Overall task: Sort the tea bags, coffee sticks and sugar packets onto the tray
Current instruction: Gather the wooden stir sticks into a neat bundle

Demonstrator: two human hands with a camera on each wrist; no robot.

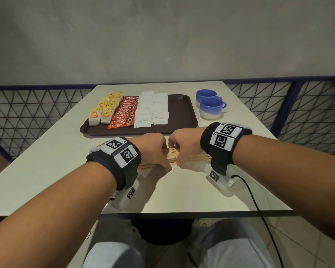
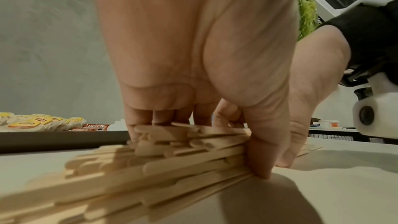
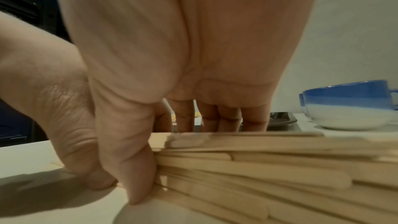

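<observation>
My left hand (image 1: pixel 156 149) and right hand (image 1: pixel 184 147) both pinch a bundle of sticks (image 1: pixel 171 156) lying on the surface (image 1: pixel 46 167) just before the tray (image 1: pixel 184 113). I judge the sticks light, stiff and smooth, so they may slide apart; I should squeeze from both long sides. Tea bags (image 1: pixel 104 111), coffee sticks (image 1: pixel 124 113) and sugar packets (image 1: pixel 153 111) lie sorted there; its right part is free, cups (image 1: pixel 210 105) stand beside.

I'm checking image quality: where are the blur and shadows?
Head view: sharp, straight edges bowed. Left wrist view: the wooden sticks blur near the lens; the left hand shadows the table. Right wrist view: near sticks soft, cups slightly soft.
</observation>
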